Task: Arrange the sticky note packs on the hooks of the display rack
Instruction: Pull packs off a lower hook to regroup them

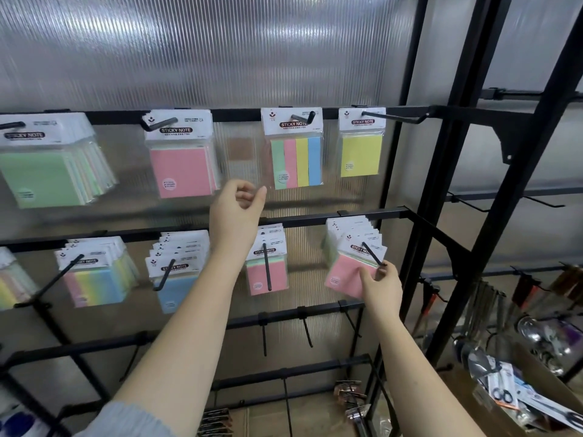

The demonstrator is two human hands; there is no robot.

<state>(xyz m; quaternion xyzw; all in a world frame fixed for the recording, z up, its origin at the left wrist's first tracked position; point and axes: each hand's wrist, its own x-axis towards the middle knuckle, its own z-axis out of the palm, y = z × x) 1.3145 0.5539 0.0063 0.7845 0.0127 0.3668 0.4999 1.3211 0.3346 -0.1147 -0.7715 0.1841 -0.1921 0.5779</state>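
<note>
From my head camera, my right hand (380,287) pinches the lower right corner of the front pink pack (350,274) on the rightmost hook (372,254) of the middle rail (315,220). I hold it by the corner so I can steer its header card along the hook without bending the notes; the pack hangs tilted, with several more packs fanned behind it on the same hook. Whether its hole is fully threaded I cannot tell, since the hook's tip sits right at my fingertips.

My left hand (239,205) is raised between the two rails, fingers loosely curled and holding nothing, just below the pink pack (181,167) and the striped pack (296,162) on the top rail. I judge it is free to take the next pack.

The yellow pack (361,156) hangs alone on the top right hook. Lower rails carry bare hooks (264,339), so there is room left to fill.
</note>
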